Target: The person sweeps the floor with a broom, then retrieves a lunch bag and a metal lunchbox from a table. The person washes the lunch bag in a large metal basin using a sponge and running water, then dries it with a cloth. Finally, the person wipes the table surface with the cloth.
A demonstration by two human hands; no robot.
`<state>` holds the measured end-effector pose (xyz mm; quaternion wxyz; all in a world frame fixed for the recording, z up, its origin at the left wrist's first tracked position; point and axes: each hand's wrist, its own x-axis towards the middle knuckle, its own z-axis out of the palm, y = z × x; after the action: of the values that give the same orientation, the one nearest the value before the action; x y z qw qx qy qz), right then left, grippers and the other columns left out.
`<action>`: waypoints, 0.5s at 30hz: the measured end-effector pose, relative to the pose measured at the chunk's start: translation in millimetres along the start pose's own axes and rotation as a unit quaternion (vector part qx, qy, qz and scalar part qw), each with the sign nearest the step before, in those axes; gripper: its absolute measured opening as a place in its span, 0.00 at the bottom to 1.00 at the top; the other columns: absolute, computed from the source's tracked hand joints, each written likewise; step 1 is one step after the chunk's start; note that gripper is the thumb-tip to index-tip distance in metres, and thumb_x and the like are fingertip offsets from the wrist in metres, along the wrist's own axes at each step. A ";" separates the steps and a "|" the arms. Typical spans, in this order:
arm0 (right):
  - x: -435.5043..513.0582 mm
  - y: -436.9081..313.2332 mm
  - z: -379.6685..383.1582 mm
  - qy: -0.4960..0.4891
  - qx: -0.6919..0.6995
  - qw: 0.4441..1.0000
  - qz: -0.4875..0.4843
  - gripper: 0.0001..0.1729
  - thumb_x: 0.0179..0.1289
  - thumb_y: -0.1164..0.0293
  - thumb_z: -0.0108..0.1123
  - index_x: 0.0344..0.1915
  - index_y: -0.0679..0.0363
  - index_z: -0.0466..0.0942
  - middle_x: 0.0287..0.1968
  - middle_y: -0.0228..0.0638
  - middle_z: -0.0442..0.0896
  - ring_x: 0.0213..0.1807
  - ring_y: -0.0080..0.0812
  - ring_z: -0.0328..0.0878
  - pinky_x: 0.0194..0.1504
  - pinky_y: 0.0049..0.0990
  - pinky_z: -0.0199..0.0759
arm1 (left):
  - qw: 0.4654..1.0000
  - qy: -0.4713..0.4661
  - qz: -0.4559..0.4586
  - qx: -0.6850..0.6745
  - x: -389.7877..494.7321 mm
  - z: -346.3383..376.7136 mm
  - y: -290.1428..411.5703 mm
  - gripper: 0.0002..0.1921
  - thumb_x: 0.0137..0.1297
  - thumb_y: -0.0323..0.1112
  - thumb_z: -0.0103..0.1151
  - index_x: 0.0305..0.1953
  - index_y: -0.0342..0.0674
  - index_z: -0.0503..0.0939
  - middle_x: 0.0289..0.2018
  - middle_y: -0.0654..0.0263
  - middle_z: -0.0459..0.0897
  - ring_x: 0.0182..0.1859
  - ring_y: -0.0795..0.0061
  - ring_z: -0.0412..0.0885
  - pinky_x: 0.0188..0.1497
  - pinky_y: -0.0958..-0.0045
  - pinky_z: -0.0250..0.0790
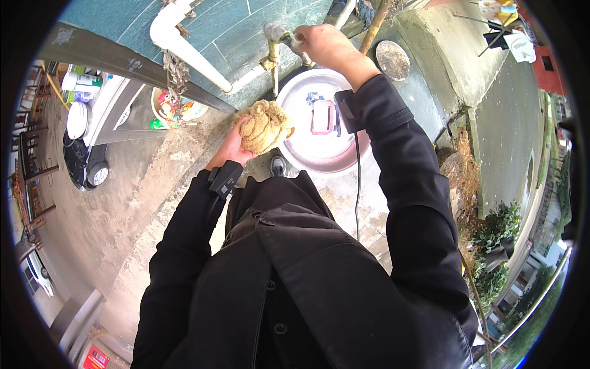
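A bunched tan towel [266, 125] rests in my left hand [234, 144], whose fingers curl around its left side. My right hand [328, 50] grips the wall tap [278, 33] at its spout end; the fingers cover much of the handle. Below the tap stands a wide, light-coloured basin [302, 162], partly hidden by my right forearm. Inside it lie a pink-rimmed rectangular thing [323, 117] and a small blue-and-white thing [314, 97], too washed out by glare to name. The towel is held beside the basin's left rim.
White water pipes [193, 57] run along the blue-green tiled wall [226, 27]. A tub of colourful toys [173, 108] sits to the left. A round stone-like disc [392, 60] lies right of the basin. A black cable [358, 189] hangs from my right wrist. Green plants [500, 230] grow at right.
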<state>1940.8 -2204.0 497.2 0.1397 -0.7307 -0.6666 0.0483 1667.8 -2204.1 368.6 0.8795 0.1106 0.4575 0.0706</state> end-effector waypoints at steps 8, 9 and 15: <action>2.4 10.1 -6.3 -0.055 0.000 0.997 -0.046 0.14 0.55 0.73 0.57 0.44 0.57 0.77 0.34 0.46 0.82 0.41 0.47 0.79 0.43 0.38 0.72 | 0.999 -0.012 0.018 -0.036 -3.3 -10.0 1.6 0.24 0.63 0.53 0.51 0.56 0.47 0.72 0.54 0.67 0.78 0.56 0.68 0.75 0.57 0.60 0.67; 2.7 10.8 -6.2 -0.063 0.001 0.997 -0.046 0.15 0.55 0.74 0.57 0.45 0.57 0.76 0.35 0.46 0.82 0.41 0.47 0.79 0.43 0.38 0.72 | 0.999 -0.015 0.024 -0.034 -3.0 -9.0 2.0 0.24 0.64 0.53 0.51 0.56 0.47 0.72 0.54 0.67 0.78 0.56 0.68 0.75 0.57 0.60 0.67; 4.1 16.2 -3.1 -0.064 -0.008 0.996 -0.063 0.17 0.56 0.73 0.58 0.48 0.55 0.76 0.35 0.45 0.82 0.41 0.46 0.79 0.44 0.37 0.72 | 0.998 -0.034 0.043 -0.043 -4.3 -2.8 7.4 0.23 0.65 0.53 0.48 0.56 0.48 0.73 0.54 0.67 0.77 0.57 0.68 0.74 0.58 0.60 0.66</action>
<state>1957.6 -2201.6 496.3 0.0935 -0.6839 -0.7190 0.0811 1662.9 -2197.6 372.4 0.8945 0.0948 0.4188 0.1244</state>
